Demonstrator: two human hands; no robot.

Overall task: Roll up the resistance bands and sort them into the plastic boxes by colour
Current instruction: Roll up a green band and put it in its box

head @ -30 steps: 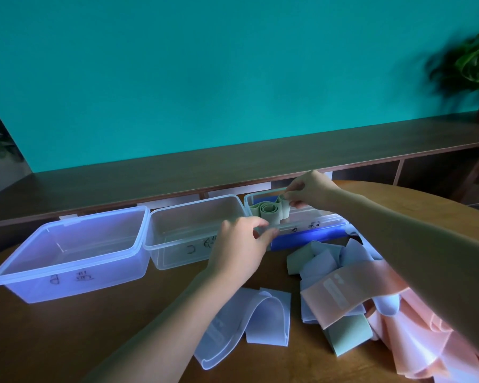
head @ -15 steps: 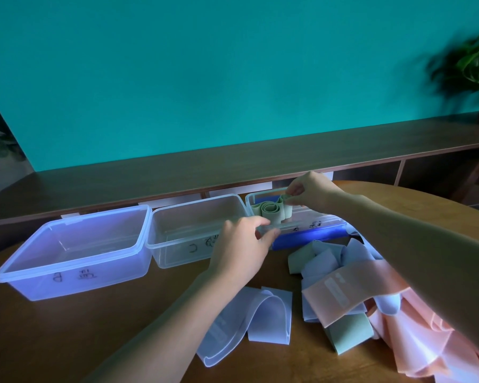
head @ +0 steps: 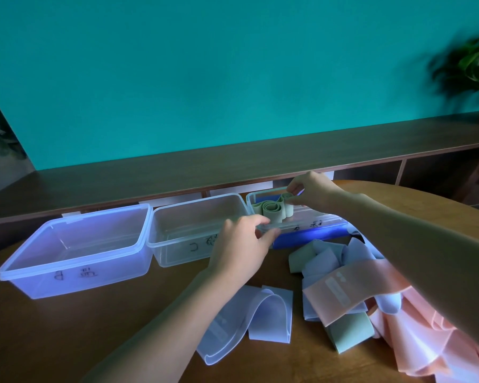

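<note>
So this is the drop-off step for a green one. The right hand (head: 311, 190) pinches one end of the rolled green band (head: 271, 208) and holds it just above the rim of the right-hand box (head: 302, 226), the 1 of the 3 that sits on something blue. The roll looks loose, a few coils starting to spring apart. The left hand (head: 242, 241) has its fingers curled onto the near rim of that same box, steadying it, I'd guess.

Next move, as I read it: lower the roll inside and let go without it unwinding, so maybe press it against a wall of the box.

The middle box (head: 177, 246) and left box (head: 39, 280) look empty. Plenty of unrolled bands lie on the table (head: 67, 341): a lilac band (head: 263, 313) near the front, a pink band (head: 351, 286) draped over a mixed pile.
</note>
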